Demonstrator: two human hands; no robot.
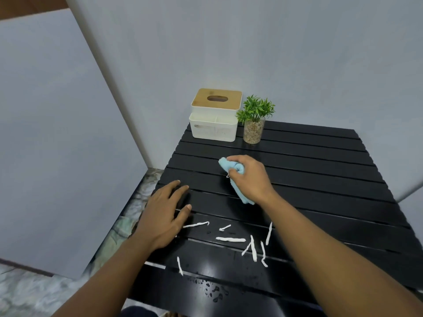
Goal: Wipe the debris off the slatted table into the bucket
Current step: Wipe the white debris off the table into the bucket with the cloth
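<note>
1. The black slatted tabletop [320,161] has gaps between its boards, so small bits could slip through.
2. My left hand [164,216] lies flat and open on the near left edge, holding nothing.
3. My right hand [249,177] has its grip squeezed shut around the soft blue cloth [238,179], bunched up past the mess.
4. The white debris [231,239] looks light and thin. It lies near me. I see no bucket.

I see two bare arms with no sleeves on them. My left hand [163,216] and my right hand [249,177] wear no gloves, rings or watch. The nails on the fingers [183,189] are short and plain.
</note>
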